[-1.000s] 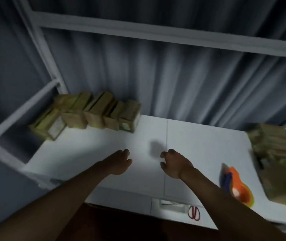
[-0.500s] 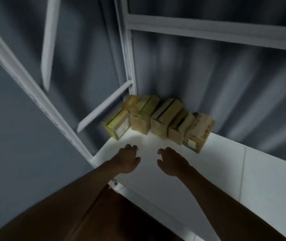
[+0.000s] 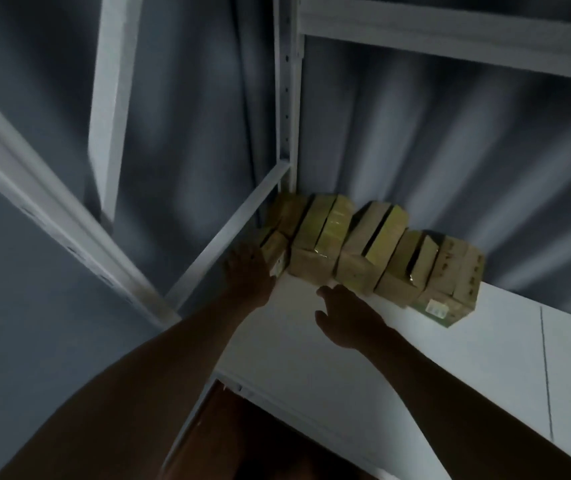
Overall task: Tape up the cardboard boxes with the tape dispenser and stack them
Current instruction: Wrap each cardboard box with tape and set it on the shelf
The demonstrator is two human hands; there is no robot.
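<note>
No legible text anywhere. Small white label (image 3: 436,309) on the lower front face of the rightmost cardboard box (image 3: 455,282), print too blurred to read. Faint dark marks on that box's top, also unreadable. Pale sticker edge on the leftmost box (image 3: 274,249), partly hidden, unreadable.

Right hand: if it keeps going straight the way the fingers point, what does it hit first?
Probably the front of the cardboard boxes lined up against the curtain. The right hand points up the shelf at them, nothing between; exact gap is unclear.
</note>
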